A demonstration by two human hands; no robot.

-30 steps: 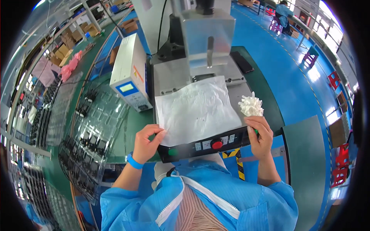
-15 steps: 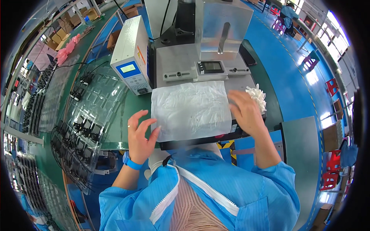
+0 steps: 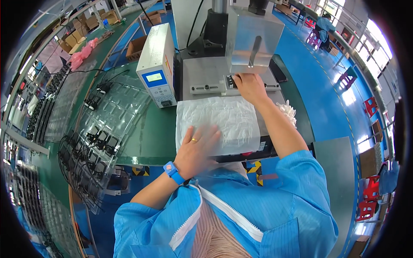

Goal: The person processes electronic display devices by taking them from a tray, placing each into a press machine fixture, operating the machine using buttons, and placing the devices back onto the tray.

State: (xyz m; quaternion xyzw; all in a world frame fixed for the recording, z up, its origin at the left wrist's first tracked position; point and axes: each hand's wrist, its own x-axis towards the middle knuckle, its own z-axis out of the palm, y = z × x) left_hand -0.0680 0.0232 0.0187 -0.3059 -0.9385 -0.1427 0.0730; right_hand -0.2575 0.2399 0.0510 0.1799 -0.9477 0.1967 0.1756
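At ten o'clock from the white sheet lies a clear tray. My blurred left hand, fingers spread, is over the sheet's seven o'clock part. At twelve, a dark device sits by my right hand; whether I'm pinching it, I can't tell. A white clump sits at three.

Head-worn fisheye view looks down and forward from above; near the hands.
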